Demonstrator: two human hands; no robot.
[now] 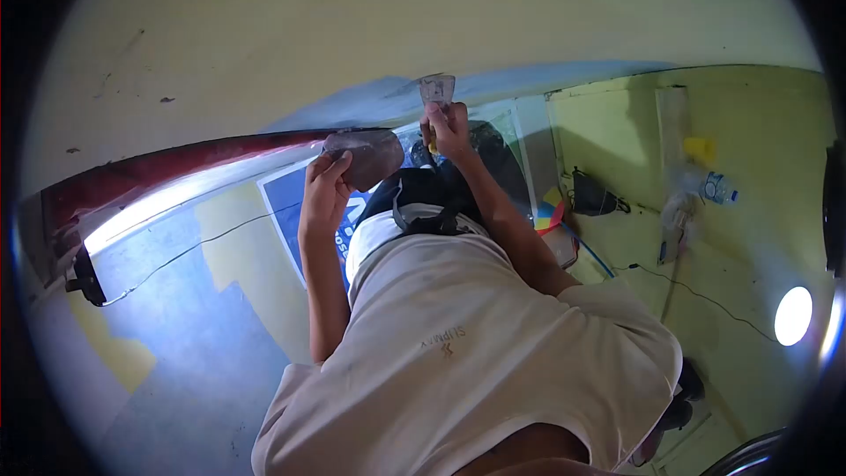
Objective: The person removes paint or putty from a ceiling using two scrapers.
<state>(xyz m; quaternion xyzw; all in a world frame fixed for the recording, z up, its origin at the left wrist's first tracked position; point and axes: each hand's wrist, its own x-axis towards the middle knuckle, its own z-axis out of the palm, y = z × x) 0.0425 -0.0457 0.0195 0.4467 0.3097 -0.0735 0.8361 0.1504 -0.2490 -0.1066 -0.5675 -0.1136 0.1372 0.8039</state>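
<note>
My left hand point(328, 189) pinches a dark grey-brown flat piece point(368, 159) by its left side, thumb on top. Its kind is unclear, though it looks like a thin sheet with a rounded edge. In my right hand point(447, 130), fingers curl around the handle of a putty knife point(437, 88), its worn blade pointing up at the wall point(423, 18). The blade tip overlaps the blue-tinted band point(361, 99) along the wall's lower part. The two tools are held apart, the putty knife farther right and higher in view.
A red strip point(176, 160) and a bright light run along the left. Cables, a black plug point(85, 278), and a blue printed sheet point(295, 211) lie near the left arm. Right are a water bottle point(720, 189), a yellow roll point(701, 151), a black bag point(595, 194) and a round lamp point(793, 316).
</note>
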